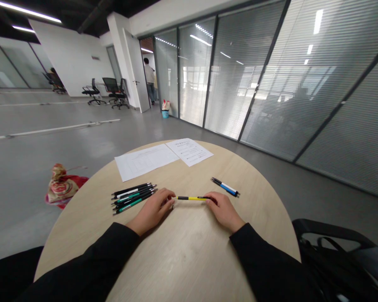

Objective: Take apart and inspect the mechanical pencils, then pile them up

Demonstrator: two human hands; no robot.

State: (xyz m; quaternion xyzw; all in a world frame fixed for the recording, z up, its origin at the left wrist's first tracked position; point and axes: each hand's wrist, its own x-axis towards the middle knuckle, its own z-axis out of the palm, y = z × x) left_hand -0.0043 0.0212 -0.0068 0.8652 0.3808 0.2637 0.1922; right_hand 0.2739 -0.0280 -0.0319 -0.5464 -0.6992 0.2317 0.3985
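A yellow and black pen lies level between my two hands over the round wooden table. My right hand has its fingers closed on the pen's right end. At the other end, the tip reaches the fingers of my left hand, which are curled together; what they hold is too small to make out. Left of my left hand is a group of several black, white and green pens. Two pens, one blue and one white, lie side by side beyond my right hand.
Two printed paper sheets lie at the table's far edge. A black chair stands at the right. On the floor at the left is a red and beige bag. A person stands in the far doorway.
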